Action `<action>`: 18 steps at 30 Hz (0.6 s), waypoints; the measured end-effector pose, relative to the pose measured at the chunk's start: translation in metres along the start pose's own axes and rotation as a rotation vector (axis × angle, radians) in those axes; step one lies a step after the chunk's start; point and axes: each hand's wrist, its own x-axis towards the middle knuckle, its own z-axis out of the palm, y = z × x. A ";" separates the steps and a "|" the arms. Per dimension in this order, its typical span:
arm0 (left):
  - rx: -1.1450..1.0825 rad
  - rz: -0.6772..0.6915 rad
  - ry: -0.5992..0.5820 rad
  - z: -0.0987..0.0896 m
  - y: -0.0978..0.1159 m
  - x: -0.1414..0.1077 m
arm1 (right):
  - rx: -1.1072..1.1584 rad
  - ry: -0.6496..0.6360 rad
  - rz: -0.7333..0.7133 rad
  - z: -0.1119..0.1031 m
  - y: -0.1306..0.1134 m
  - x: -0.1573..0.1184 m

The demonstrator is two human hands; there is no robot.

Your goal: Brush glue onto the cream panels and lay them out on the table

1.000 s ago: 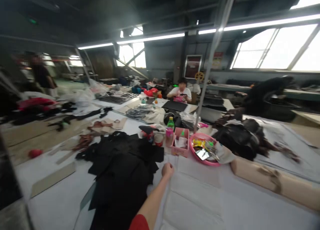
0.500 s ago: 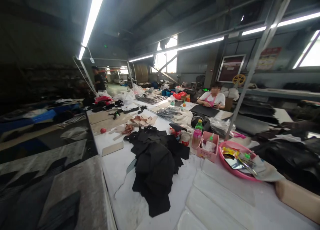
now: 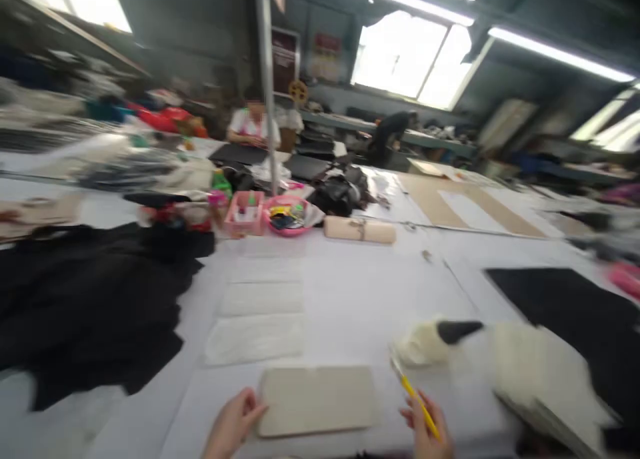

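A flat beige rectangular board (image 3: 317, 400) with rounded corners lies on the white tabletop at the bottom centre. My left hand (image 3: 231, 422) is at its left edge, thumb and curled fingers closed at the rim. In my right hand (image 3: 429, 424) is a slim brush with a yellow handle (image 3: 419, 406), its pale tip pointing up and away. Just past the tip sits a blurred cream-white container or bundle (image 3: 424, 342) with a dark piece (image 3: 459, 330) beside it. Farther right stands a stack of cream sheets (image 3: 547, 379), smeared by motion.
Thin whitish sheets (image 3: 263, 336) lie beyond the board. Black fabric pieces (image 3: 90, 299) cover the left; a black sheet (image 3: 575, 306) lies right. A pink box (image 3: 244, 214), a pink basin (image 3: 287, 231) and a beige roll (image 3: 359, 230) stand farther back. A person (image 3: 254, 127) sits across the table.
The view has swung right and down. Both my hands, the beige board and the brush are now in sight; the black fabric pile has shifted to the left of the view.
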 end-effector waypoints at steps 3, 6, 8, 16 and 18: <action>0.103 0.091 -0.046 0.002 -0.020 0.012 | 0.032 0.111 0.034 -0.021 0.016 0.019; 0.136 0.064 -0.101 -0.001 -0.028 0.017 | 0.017 0.164 0.024 -0.034 0.029 0.037; 0.123 0.018 -0.114 -0.003 -0.026 0.014 | 0.009 0.181 0.015 -0.038 0.036 0.048; 0.031 -0.128 -0.122 -0.006 -0.010 0.007 | -0.400 -0.053 -0.271 -0.022 0.044 0.098; 0.019 -0.151 -0.107 -0.005 -0.009 0.006 | -0.494 -0.094 -0.328 -0.019 0.045 0.103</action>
